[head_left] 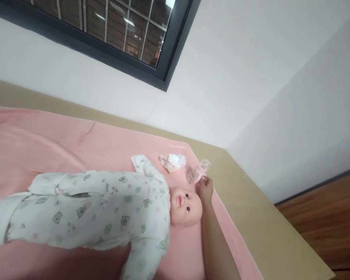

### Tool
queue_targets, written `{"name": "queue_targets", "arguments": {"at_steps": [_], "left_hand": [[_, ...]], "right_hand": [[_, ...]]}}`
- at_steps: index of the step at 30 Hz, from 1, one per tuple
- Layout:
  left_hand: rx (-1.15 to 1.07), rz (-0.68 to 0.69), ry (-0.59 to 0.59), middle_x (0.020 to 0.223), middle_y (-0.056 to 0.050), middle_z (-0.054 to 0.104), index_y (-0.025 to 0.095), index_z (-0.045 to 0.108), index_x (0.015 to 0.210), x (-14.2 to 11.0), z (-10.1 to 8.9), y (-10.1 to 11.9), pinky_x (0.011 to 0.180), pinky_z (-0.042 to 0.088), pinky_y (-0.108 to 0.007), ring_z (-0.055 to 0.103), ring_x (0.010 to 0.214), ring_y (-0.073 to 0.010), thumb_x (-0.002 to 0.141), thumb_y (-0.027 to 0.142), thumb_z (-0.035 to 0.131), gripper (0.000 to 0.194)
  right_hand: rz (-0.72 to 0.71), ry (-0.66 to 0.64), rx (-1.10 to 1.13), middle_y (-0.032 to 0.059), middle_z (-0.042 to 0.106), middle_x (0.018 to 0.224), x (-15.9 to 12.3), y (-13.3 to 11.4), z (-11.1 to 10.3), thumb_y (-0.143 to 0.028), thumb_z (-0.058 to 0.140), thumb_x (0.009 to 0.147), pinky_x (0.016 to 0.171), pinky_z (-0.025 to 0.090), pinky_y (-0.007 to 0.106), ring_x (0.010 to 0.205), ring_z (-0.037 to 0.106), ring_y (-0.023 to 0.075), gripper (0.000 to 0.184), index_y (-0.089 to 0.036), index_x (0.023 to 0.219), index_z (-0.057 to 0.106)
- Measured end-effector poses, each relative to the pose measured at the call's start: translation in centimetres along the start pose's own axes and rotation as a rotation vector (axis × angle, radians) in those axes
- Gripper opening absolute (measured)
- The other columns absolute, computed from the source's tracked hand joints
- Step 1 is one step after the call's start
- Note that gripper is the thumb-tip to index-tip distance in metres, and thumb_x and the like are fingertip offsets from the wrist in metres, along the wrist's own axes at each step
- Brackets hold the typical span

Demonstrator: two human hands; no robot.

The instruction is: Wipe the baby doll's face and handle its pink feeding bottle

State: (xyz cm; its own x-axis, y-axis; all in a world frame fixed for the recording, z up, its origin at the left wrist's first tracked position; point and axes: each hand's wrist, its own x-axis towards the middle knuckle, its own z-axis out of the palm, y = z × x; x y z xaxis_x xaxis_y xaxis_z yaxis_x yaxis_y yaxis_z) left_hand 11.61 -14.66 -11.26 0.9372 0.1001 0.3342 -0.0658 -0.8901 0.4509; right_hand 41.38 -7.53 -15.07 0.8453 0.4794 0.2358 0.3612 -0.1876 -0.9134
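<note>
White illegible lettering near bottle in hand

The baby bottle has a clear body, a pale pink collar and handle, and a clear domed cap fitted over its top. It looks roughly upright, cap end up, near the edge of the pink cloth, close to the doll's head. Its contents are unclear.

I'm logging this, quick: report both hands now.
Left hand: not in view, state cannot be told.
Right hand: partly curled at the baby bottle; whether its grip is closed cannot be told.
</note>
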Motion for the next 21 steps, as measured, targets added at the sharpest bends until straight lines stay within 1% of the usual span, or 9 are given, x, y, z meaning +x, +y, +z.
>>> {"name": "queue_targets", "arguments": {"at_steps": [1, 3, 5, 8, 11, 14, 17, 19, 21], "left_hand": [[0.013, -0.018, -0.001, 0.123, -0.008, 0.058, 0.025, 0.060, 0.116, 0.5, 0.1, -1.3, 0.086, 0.053, -0.038, 0.059, 0.105, -0.0218, 0.094, 0.030, 0.059, 0.023], [0.032, -0.029, -0.011, 0.123, -0.009, 0.058, 0.024, 0.061, 0.116, 1.3, 0.3, -3.3, 0.087, 0.053, -0.039, 0.059, 0.104, -0.0213, 0.096, 0.029, 0.056, 0.021], [0.048, -0.027, -0.019, 0.123, -0.009, 0.059, 0.024, 0.061, 0.115, 1.7, 0.8, -4.3, 0.086, 0.053, -0.039, 0.059, 0.105, -0.0219, 0.095, 0.029, 0.056, 0.021], [0.072, -0.005, -0.015, 0.122, -0.010, 0.059, 0.023, 0.061, 0.115, 2.3, 1.3, -4.9, 0.085, 0.053, -0.041, 0.059, 0.104, -0.0228, 0.096, 0.029, 0.056, 0.021], [0.107, 0.019, 0.001, 0.122, -0.010, 0.060, 0.023, 0.061, 0.114, 3.7, 1.3, -5.4, 0.085, 0.054, -0.040, 0.059, 0.102, -0.0216, 0.097, 0.029, 0.054, 0.020], [0.149, 0.041, 0.009, 0.120, -0.010, 0.059, 0.019, 0.060, 0.116, 5.3, 0.9, -6.2, 0.084, 0.054, -0.039, 0.060, 0.099, -0.0206, 0.097, 0.031, 0.053, 0.024], [0.186, 0.057, 0.009, 0.117, -0.010, 0.060, 0.015, 0.058, 0.119, 6.4, 0.8, -6.5, 0.082, 0.055, -0.040, 0.061, 0.097, -0.0213, 0.095, 0.032, 0.056, 0.029], [0.207, 0.065, 0.010, 0.119, -0.010, 0.059, 0.017, 0.059, 0.118, 6.5, 1.0, -6.2, 0.083, 0.054, -0.039, 0.061, 0.098, -0.0208, 0.096, 0.032, 0.054, 0.027], [0.224, 0.071, 0.014, 0.121, -0.010, 0.059, 0.020, 0.061, 0.115, 6.3, 1.3, -5.8, 0.086, 0.054, -0.038, 0.060, 0.099, -0.0203, 0.097, 0.032, 0.052, 0.024]], "right_hand": [[0.002, -0.002, 0.003, 0.0065, 0.066, 0.092, 0.0, 0.0, 0.0, -0.031, 0.056, 0.064, 0.079, 0.046, 0.032, 0.085, 0.062, 0.0215, 0.040, -0.017, 0.101, 0.055], [0.002, -0.006, 0.010, 0.0066, 0.066, 0.093, -0.1, 0.1, 0.1, -0.032, 0.056, 0.065, 0.079, 0.046, 0.032, 0.085, 0.062, 0.0212, 0.040, -0.017, 0.102, 0.055], [-0.004, -0.011, 0.020, 0.0062, 0.066, 0.093, -0.3, 0.1, 0.1, -0.032, 0.055, 0.065, 0.079, 0.046, 0.031, 0.085, 0.061, 0.0206, 0.040, -0.018, 0.102, 0.055], [-0.024, -0.003, 0.034, 0.0053, 0.066, 0.094, -0.6, 0.0, 0.1, -0.033, 0.055, 0.065, 0.077, 0.046, 0.030, 0.084, 0.061, 0.0197, 0.040, -0.018, 0.102, 0.056], [-0.062, 0.034, 0.059, 0.0067, 0.065, 0.096, -0.7, -0.4, 0.0, -0.032, 0.052, 0.069, 0.077, 0.047, 0.030, 0.085, 0.061, 0.0194, 0.037, -0.017, 0.102, 0.057], [-0.114, 0.128, 0.095, 0.0119, 0.061, 0.111, -0.5, -1.3, -0.2, -0.030, 0.043, 0.076, 0.086, 0.045, 0.032, 0.098, 0.058, 0.0197, 0.038, -0.015, 0.109, 0.055], [-0.208, 0.223, 0.150, 0.0157, 0.052, 0.126, -0.1, -2.8, -0.5, -0.034, 0.036, 0.084, 0.091, 0.044, 0.033, 0.108, 0.055, 0.0201, 0.044, -0.015, 0.121, 0.050], [-0.301, 0.180, 0.173, 0.0169, 0.047, 0.131, 0.2, -3.7, -0.5, -0.039, 0.036, 0.086, 0.092, 0.045, 0.035, 0.112, 0.054, 0.0209, 0.048, -0.016, 0.127, 0.047], [-0.379, 0.064, 0.169, 0.0171, 0.044, 0.135, 0.3, -4.3, -0.3, -0.042, 0.039, 0.086, 0.096, 0.044, 0.037, 0.117, 0.052, 0.0218, 0.052, -0.018, 0.132, 0.044]]}}
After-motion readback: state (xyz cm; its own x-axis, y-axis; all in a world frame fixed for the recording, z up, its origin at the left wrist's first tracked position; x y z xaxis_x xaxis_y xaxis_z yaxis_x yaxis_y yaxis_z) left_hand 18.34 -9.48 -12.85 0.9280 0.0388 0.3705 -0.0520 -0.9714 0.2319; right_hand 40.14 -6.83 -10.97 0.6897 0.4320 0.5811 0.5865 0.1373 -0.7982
